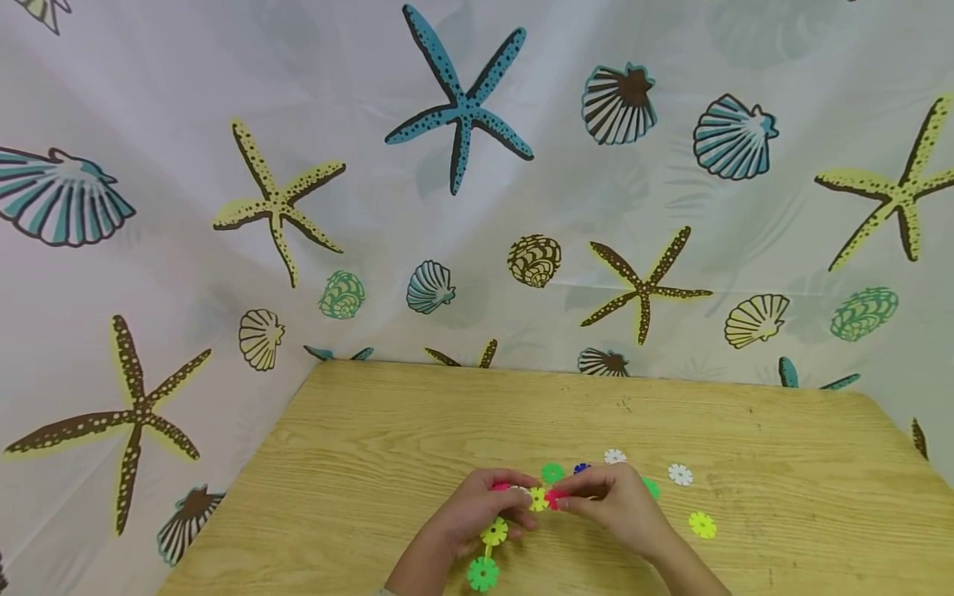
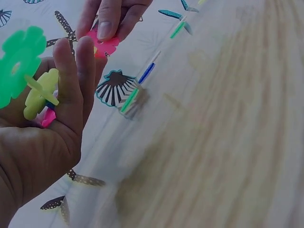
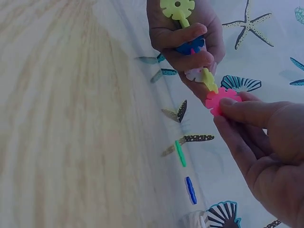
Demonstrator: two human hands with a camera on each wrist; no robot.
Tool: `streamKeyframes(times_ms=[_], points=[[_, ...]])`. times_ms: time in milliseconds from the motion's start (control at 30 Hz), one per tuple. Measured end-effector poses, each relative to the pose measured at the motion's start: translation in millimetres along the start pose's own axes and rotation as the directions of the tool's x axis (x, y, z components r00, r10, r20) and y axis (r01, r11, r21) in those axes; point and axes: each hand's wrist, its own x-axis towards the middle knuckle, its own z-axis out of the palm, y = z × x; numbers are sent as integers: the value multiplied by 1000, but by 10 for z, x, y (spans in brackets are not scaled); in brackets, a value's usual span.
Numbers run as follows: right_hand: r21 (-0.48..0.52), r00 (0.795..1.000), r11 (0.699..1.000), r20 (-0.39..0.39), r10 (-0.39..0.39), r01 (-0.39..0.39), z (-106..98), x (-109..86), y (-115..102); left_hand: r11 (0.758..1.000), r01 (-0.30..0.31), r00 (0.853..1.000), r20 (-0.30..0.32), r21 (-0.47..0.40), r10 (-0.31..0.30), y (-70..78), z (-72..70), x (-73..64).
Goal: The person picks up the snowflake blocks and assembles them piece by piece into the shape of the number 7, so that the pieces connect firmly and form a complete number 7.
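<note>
A chain of notched plastic discs hangs together in my left hand (image 1: 477,507), whose fingers curl round its middle. Its lower end shows a green disc (image 1: 483,574) joined to a yellow disc (image 1: 494,531). Between the left fingers in the right wrist view are a blue disc (image 3: 190,46) and a white disc (image 3: 194,74). At the chain's other end another yellow disc (image 3: 209,80) meets a pink disc (image 3: 222,100). My right hand (image 1: 624,507) pinches that pink disc between thumb and fingers, its edge right at the yellow one. Part of the chain is hidden by the left fingers.
Loose discs lie on the wooden table (image 1: 358,463) beyond and right of my hands: green (image 1: 552,473), blue (image 1: 582,469), white (image 1: 614,456), another white (image 1: 680,474) and yellow (image 1: 702,524). Another green disc (image 1: 652,487) is partly behind the right hand. A patterned cloth (image 1: 492,215) hangs behind.
</note>
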Motion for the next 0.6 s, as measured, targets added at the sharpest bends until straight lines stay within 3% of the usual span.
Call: streamKeyframes(times_ms=[367,600], points=[[16,993,1000,-117,17,-15,123,-24,-42,1000,-17,1000,26,-23,18,20,30,-23],[19,991,999,-129,39,-37,133,0,-4,999,-36,998,47,-19,37,34,-5,-16]])
